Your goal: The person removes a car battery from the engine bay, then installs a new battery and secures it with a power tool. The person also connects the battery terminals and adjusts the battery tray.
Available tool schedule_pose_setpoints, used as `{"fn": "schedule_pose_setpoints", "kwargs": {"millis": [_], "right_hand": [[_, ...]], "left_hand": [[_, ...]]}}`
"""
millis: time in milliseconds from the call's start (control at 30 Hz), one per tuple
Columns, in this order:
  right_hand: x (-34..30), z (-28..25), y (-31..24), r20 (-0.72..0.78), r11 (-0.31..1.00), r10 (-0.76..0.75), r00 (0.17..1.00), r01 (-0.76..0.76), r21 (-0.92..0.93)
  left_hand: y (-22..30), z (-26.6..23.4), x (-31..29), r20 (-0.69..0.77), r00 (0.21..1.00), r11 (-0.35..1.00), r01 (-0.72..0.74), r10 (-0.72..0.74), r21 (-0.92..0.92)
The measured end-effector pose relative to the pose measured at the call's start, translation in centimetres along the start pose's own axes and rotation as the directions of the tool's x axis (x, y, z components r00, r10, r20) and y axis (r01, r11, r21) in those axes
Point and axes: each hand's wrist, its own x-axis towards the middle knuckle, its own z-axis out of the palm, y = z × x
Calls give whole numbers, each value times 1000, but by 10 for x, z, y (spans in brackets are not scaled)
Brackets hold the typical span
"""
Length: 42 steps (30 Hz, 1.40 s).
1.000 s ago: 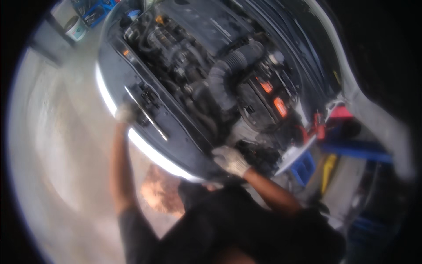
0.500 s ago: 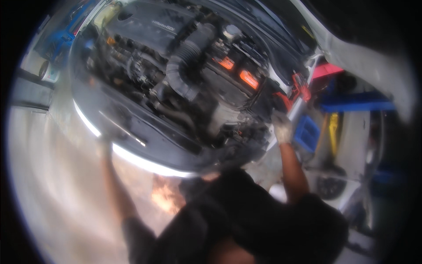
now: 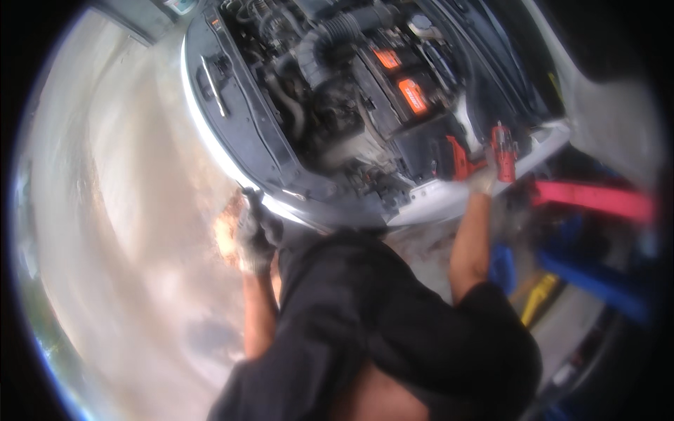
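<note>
Where the red, rounded, elongated tool [image 3: 504, 153] lies: on the edge of the white, painted fender [image 3: 547, 147], at the right side of the engine bay.
Right hand, in a whitish glove [image 3: 483, 181]: it reaches up to the red tool, immediately at its left side; the fingers are blurred, so I cannot tell if they grip it or only rest near it.
Second red piece: a red, angular, strip-like object [image 3: 458, 160] is on the other side of the right hand, near the black, box-shaped battery [image 3: 379, 95] with two orange labels.
Left hand, in a whitish and dark glove [image 3: 253, 245]: it is closed around a dark, narrow tool [image 3: 250, 196], which points upward, just beside the white front edge of the car; its exact kind is too blurred to tell.
Front panel: on the dark, smooth panel [image 3: 242, 133] lies a long, silver, metal rod [image 3: 215, 88], well apart from both hands.
Engine bay: a black, ribbed, bent hose [image 3: 319, 49] is at the left of the battery.
Right of the car: a pinkish-red beam [image 3: 597, 200], a blue beam [image 3: 593, 284] and a yellow bar [image 3: 539, 298].
Left of the car: a pale, smooth floor [image 3: 133, 189].
</note>
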Motion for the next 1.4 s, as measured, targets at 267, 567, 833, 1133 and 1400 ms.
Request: {"fn": "schedule_pose_setpoints", "kwargs": {"millis": [267, 567, 833, 1133, 1400], "right_hand": [[-124, 25, -26, 652, 852, -66, 756, -297, 431], [-220, 37, -81, 592, 994, 110, 799, -80, -77], [-233, 30, -113, 820, 534, -68, 568, 715, -451], [-233, 34, -143, 941, 231, -33, 337, 919, -321], [-223, 18, -159, 932, 151, -3, 363, 921, -358]], "left_hand": [[-30, 61, -18, 239, 952, 981, 185, -193, 55], [-28, 123, 27, 388, 898, 973, 229, -209, -7], [-38, 136, 7, 361, 862, 932, 301, -356, 200], [-38, 155, -5, 317, 868, 923, 341, -383, 180], [-49, 164, 50, 301, 813, 726, 202, -499, 658]]}}
